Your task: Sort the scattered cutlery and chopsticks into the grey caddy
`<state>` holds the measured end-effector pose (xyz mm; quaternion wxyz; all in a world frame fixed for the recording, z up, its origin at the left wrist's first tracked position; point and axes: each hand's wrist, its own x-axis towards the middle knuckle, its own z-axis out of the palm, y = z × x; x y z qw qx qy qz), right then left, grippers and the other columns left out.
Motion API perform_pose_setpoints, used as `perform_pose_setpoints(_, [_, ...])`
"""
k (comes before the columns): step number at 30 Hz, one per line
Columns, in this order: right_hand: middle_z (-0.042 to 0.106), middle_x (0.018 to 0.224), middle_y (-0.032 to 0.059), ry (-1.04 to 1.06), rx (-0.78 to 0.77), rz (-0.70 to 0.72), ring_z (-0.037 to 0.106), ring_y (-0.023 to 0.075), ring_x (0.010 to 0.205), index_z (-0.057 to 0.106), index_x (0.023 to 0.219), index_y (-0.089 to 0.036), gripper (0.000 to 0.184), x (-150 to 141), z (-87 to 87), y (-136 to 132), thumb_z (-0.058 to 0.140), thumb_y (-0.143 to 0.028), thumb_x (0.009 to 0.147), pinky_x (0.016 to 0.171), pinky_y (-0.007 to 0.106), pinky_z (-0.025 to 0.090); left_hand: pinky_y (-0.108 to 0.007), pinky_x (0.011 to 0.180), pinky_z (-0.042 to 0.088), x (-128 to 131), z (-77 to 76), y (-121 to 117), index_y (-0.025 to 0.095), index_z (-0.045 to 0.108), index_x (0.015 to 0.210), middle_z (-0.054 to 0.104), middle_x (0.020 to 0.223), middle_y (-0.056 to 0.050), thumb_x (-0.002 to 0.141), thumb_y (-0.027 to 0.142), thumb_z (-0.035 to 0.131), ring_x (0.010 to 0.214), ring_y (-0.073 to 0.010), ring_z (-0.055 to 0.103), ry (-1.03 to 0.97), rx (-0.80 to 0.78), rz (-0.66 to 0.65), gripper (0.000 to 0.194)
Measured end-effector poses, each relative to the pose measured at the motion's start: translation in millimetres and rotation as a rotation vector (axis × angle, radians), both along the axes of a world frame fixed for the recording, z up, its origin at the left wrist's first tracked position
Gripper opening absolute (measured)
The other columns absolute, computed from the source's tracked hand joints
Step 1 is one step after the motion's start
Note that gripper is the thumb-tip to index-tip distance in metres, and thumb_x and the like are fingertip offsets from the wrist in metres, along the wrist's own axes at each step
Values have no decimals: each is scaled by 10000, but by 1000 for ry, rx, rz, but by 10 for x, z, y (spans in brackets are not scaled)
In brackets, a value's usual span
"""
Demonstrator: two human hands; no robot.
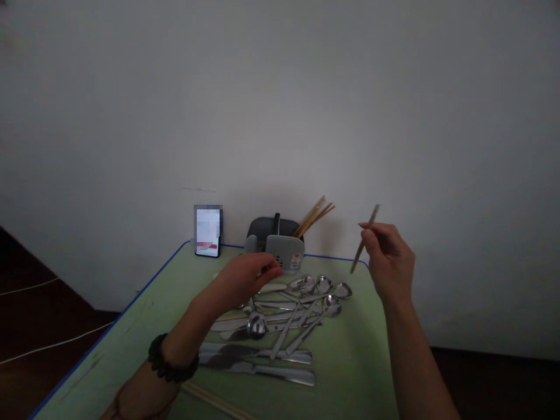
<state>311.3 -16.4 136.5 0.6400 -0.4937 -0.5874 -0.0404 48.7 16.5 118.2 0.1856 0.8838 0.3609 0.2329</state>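
My right hand (389, 256) is raised at the right above the table's edge. Thumb and fingers pinch a wooden chopstick (359, 256), which tilts with its upper end to the right. My left hand (251, 274), with a dark bead bracelet at the wrist, is over the back of the cutlery pile, its fingers bent and close together; their undersides are hidden. Beneath and beside it lie several spoons (331, 305) and forks, with table knives (280, 373) nearer me. Behind that hand stands a grey cutlery holder (286, 248) with several chopsticks (311, 217) leaning in its right side.
A phone (207, 232) stands upright at the back left of the green table (144, 332). More chopsticks (214, 401) lie at the table's front. A blue edge borders the tabletop, and a pale wall (280, 116) rises right behind it.
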Motion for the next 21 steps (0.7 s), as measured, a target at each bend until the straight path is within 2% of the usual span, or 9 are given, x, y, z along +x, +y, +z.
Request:
perform_pose_setpoints(3, [526,660,-38,235,37,66,480,85,556,614,904,-206,172,-35,-32,51,580,-364,846,520,224,387,-236,641,406,36,-51,5,182,594,848,643,783,1,872,267,514,700,-136,572,-8,-50,6,119])
perform_pose_setpoints(6, [513,663,-49,397,88,197,484,72,526,567,882,-209,199,-91,-37,76,567,-405,847,500,213,386,-259,666,440,67,-99,7,180,569,922,639,865,-23,874,286,508,753,-151,587,-99,-57,33,132])
perform_pose_setpoints(8, [519,672,-50,411,3,298,492,71,511,547,871,-211,201,-157,-46,68,561,-409,847,494,214,399,-285,709,462,88,-122,1,176,547,1002,624,946,-51,889,312,480,816,-165,591,-180,-18,36,188])
perform_pose_setpoints(10, [525,651,-49,294,-179,394,503,79,504,550,867,-205,185,-255,-60,37,553,-389,854,500,219,413,-303,743,474,101,-126,-14,176,524,1063,605,990,-67,905,320,449,857,-171,586,-250,32,23,226])
perform_pose_setpoints(13, [561,668,-27,0,-400,473,538,102,581,571,867,-191,160,-428,-69,-31,523,-344,875,560,230,428,-290,727,486,93,-89,-53,177,506,1102,597,975,-64,919,320,424,843,-161,584,-336,82,29,246])
perform_pose_setpoints(16, [610,755,1,-238,-475,521,562,120,700,575,861,-189,161,-563,-46,-94,471,-303,906,651,239,429,-254,664,486,74,-18,-105,182,507,1115,611,940,-52,920,314,434,788,-143,589,-402,104,61,247])
perform_pose_setpoints(21, [588,716,-14,-442,-538,602,532,105,656,551,832,-187,199,-668,13,-178,414,-286,938,629,224,388,-209,611,475,82,87,-194,183,498,1167,628,903,-35,890,261,498,730,-114,588,-481,190,39,287])
